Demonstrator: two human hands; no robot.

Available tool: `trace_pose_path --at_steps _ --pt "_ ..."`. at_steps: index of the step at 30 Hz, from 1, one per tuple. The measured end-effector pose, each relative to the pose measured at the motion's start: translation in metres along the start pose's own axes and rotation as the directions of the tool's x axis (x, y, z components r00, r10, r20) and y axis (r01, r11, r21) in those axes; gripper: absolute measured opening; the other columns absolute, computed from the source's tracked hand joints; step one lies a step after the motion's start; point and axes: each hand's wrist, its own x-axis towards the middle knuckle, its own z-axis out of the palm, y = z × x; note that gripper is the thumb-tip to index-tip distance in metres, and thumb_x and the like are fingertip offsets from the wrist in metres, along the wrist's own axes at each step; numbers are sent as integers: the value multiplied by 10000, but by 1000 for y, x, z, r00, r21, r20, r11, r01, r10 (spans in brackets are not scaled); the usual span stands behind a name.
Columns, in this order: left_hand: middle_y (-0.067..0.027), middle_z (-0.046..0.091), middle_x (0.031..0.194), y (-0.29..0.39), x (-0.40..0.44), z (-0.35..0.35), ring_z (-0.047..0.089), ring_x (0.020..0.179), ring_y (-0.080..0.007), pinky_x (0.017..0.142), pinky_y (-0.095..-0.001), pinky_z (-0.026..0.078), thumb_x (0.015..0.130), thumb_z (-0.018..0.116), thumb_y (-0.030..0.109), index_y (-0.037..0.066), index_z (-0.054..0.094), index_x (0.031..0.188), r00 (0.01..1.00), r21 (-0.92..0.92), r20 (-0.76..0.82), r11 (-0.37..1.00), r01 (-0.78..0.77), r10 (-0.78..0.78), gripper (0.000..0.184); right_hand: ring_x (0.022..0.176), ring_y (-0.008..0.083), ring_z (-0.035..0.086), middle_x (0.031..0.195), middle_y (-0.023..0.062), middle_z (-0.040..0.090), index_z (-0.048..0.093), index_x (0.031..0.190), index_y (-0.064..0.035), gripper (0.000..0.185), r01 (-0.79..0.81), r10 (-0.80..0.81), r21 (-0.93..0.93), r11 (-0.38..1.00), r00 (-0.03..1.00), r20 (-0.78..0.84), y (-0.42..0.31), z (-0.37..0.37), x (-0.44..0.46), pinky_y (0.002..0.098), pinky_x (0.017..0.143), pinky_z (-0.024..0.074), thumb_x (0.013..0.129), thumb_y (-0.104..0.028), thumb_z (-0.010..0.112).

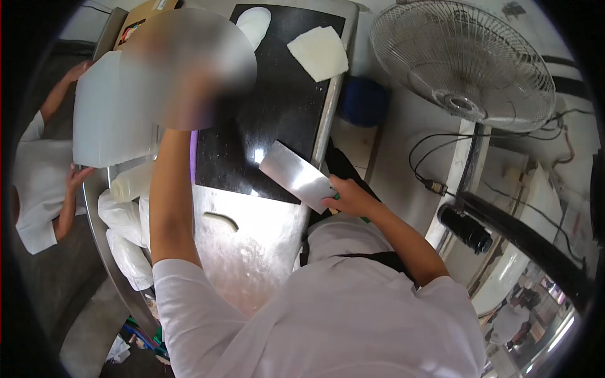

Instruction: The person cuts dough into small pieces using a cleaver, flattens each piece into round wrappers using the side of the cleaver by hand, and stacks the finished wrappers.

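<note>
My right hand (348,196) is closed around the green handle of a cleaver (296,173), near the front corner of the black cutting board (252,145). The broad, shiny blade lies over that corner. My left arm (174,195) reaches forward along the board's left side. A round blur covers my left hand (198,94), so its fingers and anything in them are hidden. Beside the blur, a large translucent plastic tub (110,113) has another person's hands at its outer side. A white, rounded piece (254,26) lies at the board's far end.
A folded white cloth (319,53) lies at the board's far right edge. Several white wrapped bundles (126,220) sit left of my arm. On the steel table (246,252) is a thin curved strip (220,221). A fan (463,63) stands at right, above a blue container (364,101).
</note>
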Motion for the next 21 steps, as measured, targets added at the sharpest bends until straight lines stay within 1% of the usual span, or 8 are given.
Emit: trace_pose_path --at_steps 1,2,4,9,11,15,16,21 --pt "-144 716 1072 -9 11 -5 695 930 -176 795 -311 556 822 829 194 -30 682 1168 988 247 -70 957 151 -138 438 920 450 704 971 293 701 561 1069 23 413 4 -4 3 1000 1000 8 2 -8 8 469 775 536 876 -254 798" --pt "-144 716 1072 -20 18 -10 695 930 -176 795 -311 556 822 829 194 -30 682 1168 987 252 -78 955 157 -142 438 937 460 695 981 298 696 556 1073 22 428 -26 25 19 999 998 59 3 -15 17 478 788 534 869 -264 801" --pt "-194 731 1099 -29 30 -15 725 954 -244 831 -352 561 805 836 245 -31 674 1208 925 738 -238 674 -27 297 514 954 471 686 991 303 692 552 1076 22 443 -47 43 34 998 993 109 4 -34 36 486 801 531 863 -274 804" --pt "-181 697 1229 37 84 -3 667 1139 -359 983 -442 520 863 775 201 42 645 1300 966 415 -44 885 -213 254 483 977 473 677 1005 282 690 541 1111 7 456 55 -51 -20 998 985 168 14 -73 65 508 824 526 854 -271 794" --pt "-187 621 1351 71 110 22 591 1248 -380 1055 -441 474 886 730 120 55 591 1373 759 582 39 603 -546 650 510 998 477 669 1035 279 687 536 1124 3 451 44 -40 -17 999 983 181 9 -89 73 515 838 524 862 -269 782" --pt "-160 591 1366 103 152 58 550 1285 -383 1099 -445 458 863 709 18 72 575 1391 737 570 304 505 -648 604 547 1053 489 645 1123 277 671 521 1196 -7 462 63 -47 -84 995 983 180 1 -113 80 532 882 517 891 -272 744" --pt "-156 593 1340 112 158 59 550 1278 -379 1095 -459 465 841 717 -15 65 590 1367 807 616 407 523 -588 428 547 1053 489 645 1123 277 671 521 1196 -7 462 56 -40 -84 995 984 174 -1 -117 81 532 882 517 891 -272 744" --pt "-160 622 1261 116 174 61 587 1210 -384 1059 -453 486 791 751 -32 56 613 1305 777 664 431 422 -617 458 539 1049 486 648 1149 253 680 518 1290 -23 509 -81 96 -110 991 986 136 -5 -132 79 516 907 523 897 -264 735"
